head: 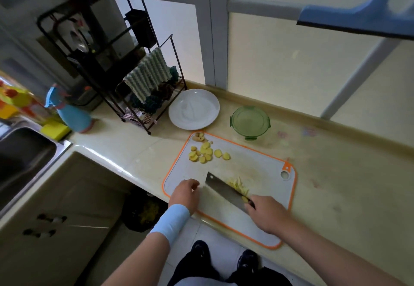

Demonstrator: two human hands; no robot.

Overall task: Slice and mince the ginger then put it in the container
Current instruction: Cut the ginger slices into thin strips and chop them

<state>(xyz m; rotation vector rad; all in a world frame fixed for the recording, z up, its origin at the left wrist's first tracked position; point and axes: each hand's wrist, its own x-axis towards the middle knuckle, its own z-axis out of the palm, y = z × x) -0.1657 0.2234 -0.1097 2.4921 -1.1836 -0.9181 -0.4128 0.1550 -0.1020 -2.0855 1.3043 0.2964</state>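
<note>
A white cutting board (257,169) with an orange rim lies on the counter. Several round ginger slices (207,152) sit at its far left, with peel scraps (199,137) at the corner. Thin ginger strips (238,186) lie in a small pile near the board's middle. My right hand (266,214) grips the handle of a cleaver (224,191) whose blade rests beside the strips. Fingers curled, my left hand (184,194) rests on the board just left of the blade; it holds nothing visible. A green glass container (250,121) stands open beyond the board.
A white plate (193,108) sits left of the container. A black wire rack (143,84) with cloths stands at the back left. A blue spray bottle (71,113), a yellow sponge (54,131) and the sink (24,158) are farther left. A window wall backs the counter.
</note>
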